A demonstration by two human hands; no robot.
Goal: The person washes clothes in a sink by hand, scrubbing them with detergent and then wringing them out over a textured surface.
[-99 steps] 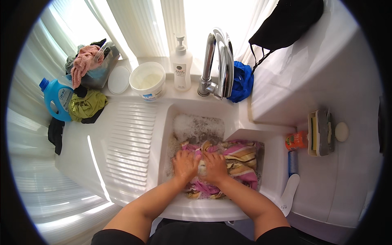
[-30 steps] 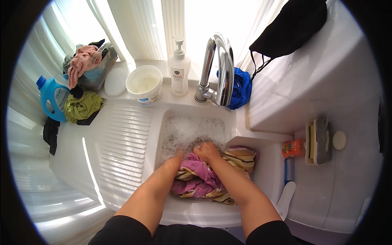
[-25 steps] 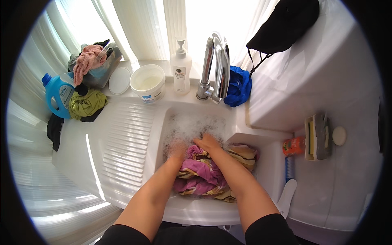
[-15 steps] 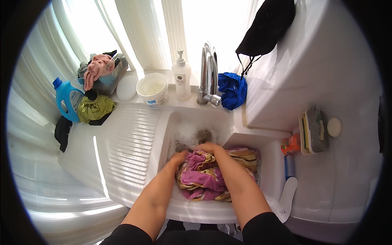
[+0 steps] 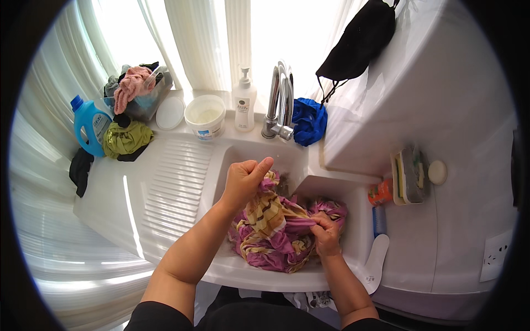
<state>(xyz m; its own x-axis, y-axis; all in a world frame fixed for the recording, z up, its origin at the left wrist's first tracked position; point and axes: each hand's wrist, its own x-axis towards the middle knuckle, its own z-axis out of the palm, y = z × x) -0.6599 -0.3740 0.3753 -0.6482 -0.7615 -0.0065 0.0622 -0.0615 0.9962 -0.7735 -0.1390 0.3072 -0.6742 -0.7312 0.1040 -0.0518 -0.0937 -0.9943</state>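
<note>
Two bare hands work a wet cloth (image 5: pixel 276 234) in a white sink (image 5: pixel 353 193), seen from above. The cloth is striped in pink, purple and yellow, and lies bunched in the basin between the two hands. The left hand (image 5: pixel 243 182) has its grip closed on a raised fold at the far end of the cloth, lifting it above the heap. The right hand (image 5: pixel 326 234) pinches another fold low down at the near right side, grip closed on the fabric, just beside the sink's right wall.

The cloth looks soft and limp, likely heavy with water and a little slippery, so a gathered bunch would hold better than a single edge.

Beyond the left hand stands a chrome tap (image 5: pixel 279 102), with a white pump bottle (image 5: pixel 244 105) and a white tub (image 5: pixel 205 116) to its left and a blue rag (image 5: pixel 309 121) to its right. Further left of that hand, past the ribbed draining board (image 5: pixel 176 182), are a blue detergent bottle (image 5: pixel 91 124) and a green cloth (image 5: pixel 126 138). Right of the right hand, a sponge (image 5: pixel 411 174) sits on the table
</note>
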